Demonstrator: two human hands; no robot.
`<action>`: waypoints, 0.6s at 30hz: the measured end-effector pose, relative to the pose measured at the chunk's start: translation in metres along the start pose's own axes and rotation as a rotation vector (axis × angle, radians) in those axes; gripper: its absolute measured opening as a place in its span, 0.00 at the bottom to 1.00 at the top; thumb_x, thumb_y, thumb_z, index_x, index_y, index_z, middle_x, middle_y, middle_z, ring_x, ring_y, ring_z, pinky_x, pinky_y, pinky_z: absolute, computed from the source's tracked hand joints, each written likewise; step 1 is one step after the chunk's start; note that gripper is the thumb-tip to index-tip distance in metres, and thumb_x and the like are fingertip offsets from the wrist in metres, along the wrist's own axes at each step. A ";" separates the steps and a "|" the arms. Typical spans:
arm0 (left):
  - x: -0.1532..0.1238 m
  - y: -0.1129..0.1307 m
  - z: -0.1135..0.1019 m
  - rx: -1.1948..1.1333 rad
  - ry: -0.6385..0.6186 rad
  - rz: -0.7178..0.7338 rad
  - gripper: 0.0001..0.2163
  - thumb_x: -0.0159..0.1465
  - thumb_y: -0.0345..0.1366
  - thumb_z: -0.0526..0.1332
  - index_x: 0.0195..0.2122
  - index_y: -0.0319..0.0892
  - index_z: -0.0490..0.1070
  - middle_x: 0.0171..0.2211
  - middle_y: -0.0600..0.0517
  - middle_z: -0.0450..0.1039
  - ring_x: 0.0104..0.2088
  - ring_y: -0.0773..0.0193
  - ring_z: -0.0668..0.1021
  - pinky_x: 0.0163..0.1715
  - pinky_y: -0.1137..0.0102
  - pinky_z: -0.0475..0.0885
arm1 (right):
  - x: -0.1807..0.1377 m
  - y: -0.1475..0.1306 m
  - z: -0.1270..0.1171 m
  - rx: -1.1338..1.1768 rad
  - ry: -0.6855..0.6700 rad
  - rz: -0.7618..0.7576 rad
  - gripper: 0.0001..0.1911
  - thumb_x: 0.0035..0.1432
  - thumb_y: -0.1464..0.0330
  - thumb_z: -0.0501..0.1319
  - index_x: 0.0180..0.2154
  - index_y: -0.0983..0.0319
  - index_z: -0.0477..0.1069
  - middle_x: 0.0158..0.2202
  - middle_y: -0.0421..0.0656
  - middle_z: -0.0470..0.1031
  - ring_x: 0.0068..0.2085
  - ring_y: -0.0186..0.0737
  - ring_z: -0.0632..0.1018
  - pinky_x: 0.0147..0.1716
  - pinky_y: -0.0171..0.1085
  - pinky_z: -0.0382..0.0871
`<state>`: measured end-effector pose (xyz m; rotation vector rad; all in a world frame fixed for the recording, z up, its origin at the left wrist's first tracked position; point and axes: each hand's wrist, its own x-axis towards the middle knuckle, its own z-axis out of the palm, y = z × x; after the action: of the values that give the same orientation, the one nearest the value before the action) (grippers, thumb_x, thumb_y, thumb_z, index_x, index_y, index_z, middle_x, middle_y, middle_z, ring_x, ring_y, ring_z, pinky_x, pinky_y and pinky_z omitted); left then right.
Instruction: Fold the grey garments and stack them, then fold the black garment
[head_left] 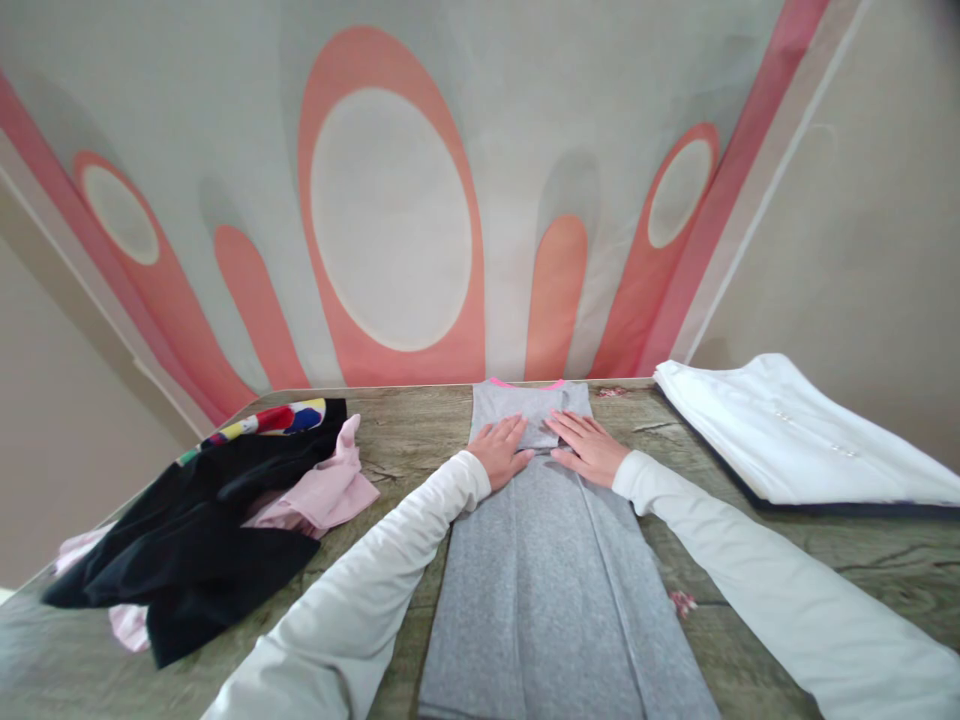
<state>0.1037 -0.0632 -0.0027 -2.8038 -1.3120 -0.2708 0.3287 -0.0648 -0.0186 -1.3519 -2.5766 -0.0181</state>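
A grey garment (562,590) with pink trim at its neckline lies lengthwise on the table, its neck end at the far edge. Lengthwise crease lines run down its lower part. My left hand (500,452) rests flat on the left side of the upper part, fingers stretched out. On the right side, my right hand (589,447) lies flat too, its fingers spread. The fingertips of both hands point toward the neckline, with a small gap between the hands. The garment's near end runs out of the bottom of the view.
To the left is a loose heap of clothes: a black garment (217,520), a pink one (322,500) and a multicoloured cloth (262,422). White folded fabric (802,440) sits on something dark at the right. Behind the wood-patterned table (420,420) hangs a printed backdrop (517,90).
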 end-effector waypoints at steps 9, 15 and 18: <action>-0.071 -0.003 -0.015 0.066 -0.044 0.000 0.26 0.64 0.49 0.41 0.60 0.42 0.48 0.61 0.45 0.46 0.59 0.56 0.53 0.56 0.58 0.49 | -0.060 -0.014 -0.011 -0.034 0.007 0.011 0.33 0.59 0.53 0.41 0.60 0.64 0.45 0.61 0.48 0.47 0.61 0.43 0.48 0.57 0.47 0.46; -0.108 0.007 -0.025 0.054 -0.079 -0.029 0.27 0.63 0.50 0.43 0.59 0.39 0.48 0.61 0.43 0.46 0.59 0.54 0.52 0.56 0.56 0.48 | -0.093 -0.027 -0.014 0.008 -0.043 -0.012 0.32 0.59 0.53 0.42 0.60 0.61 0.44 0.61 0.46 0.48 0.61 0.43 0.50 0.57 0.48 0.45; -0.121 0.020 -0.031 0.042 -0.084 -0.035 0.27 0.62 0.48 0.46 0.59 0.38 0.49 0.60 0.43 0.47 0.60 0.54 0.52 0.56 0.55 0.47 | -0.093 -0.030 -0.022 -0.004 -0.049 -0.008 0.31 0.59 0.53 0.43 0.60 0.62 0.47 0.60 0.47 0.50 0.60 0.44 0.52 0.57 0.49 0.44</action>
<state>0.0385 -0.1706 0.0075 -2.7885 -1.3672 -0.1257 0.3595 -0.1602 -0.0138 -1.3602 -2.6233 0.0083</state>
